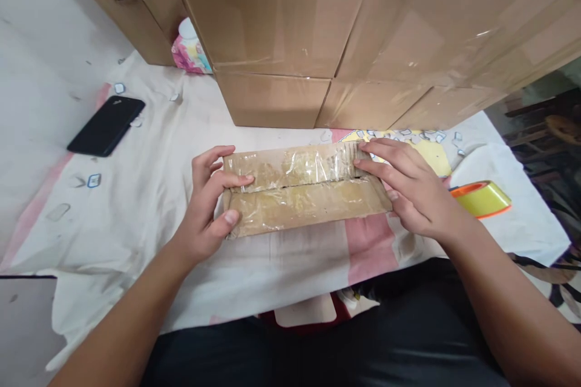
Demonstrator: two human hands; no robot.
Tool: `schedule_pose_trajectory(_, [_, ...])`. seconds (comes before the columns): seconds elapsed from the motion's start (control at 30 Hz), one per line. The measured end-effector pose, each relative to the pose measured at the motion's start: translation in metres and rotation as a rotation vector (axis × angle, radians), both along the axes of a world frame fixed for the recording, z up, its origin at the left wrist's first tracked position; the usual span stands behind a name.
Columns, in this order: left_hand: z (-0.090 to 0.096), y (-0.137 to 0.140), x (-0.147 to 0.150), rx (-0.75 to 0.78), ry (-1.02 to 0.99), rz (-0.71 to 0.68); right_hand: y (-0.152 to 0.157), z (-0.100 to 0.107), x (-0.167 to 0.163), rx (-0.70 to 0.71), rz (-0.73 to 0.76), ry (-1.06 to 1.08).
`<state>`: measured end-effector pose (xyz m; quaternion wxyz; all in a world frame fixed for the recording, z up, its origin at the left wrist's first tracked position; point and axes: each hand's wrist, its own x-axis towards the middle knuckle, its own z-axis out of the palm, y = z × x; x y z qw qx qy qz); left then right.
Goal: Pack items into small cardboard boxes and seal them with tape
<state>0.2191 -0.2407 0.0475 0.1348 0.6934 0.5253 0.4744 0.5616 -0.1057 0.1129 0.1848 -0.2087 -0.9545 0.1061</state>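
A long, narrow cardboard box point(304, 199) covered with clear tape lies between my two hands, tilted slightly up to the right. A dark slit runs along its middle. My left hand point(206, 205) grips the left end, thumb at the lower corner and fingers over the top. At the right end my right hand point(408, 187) holds on, its fingertips on the upper flap and thumb by the lower corner. Right of that hand is a roll of yellow tape point(483, 198) with an orange core.
Large taped cardboard boxes point(290, 24) stand at the back like a wall. A smaller open carton point(145, 6) and a pink printed pack point(191, 51) are at the back left. A black phone point(106, 126) lies on the patterned cloth point(158, 181) near the white wall.
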Motion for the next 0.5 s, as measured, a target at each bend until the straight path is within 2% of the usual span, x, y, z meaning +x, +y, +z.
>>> schedule_pose_trajectory(0.13, [0.0, -0.001, 0.0, 0.006, -0.005, 0.005, -0.002, 0.001, -0.001, 0.036, 0.002, -0.011])
schedule_pose_trajectory(0.33, [0.01, -0.012, 0.004, 0.046, 0.094, 0.066, -0.005, -0.004, 0.007, 0.003, -0.007, 0.079])
schedule_pose_trajectory(0.5, [0.021, -0.018, 0.014, 0.197, 0.259, 0.103, -0.022, -0.002, 0.021, 0.055, -0.109, 0.168])
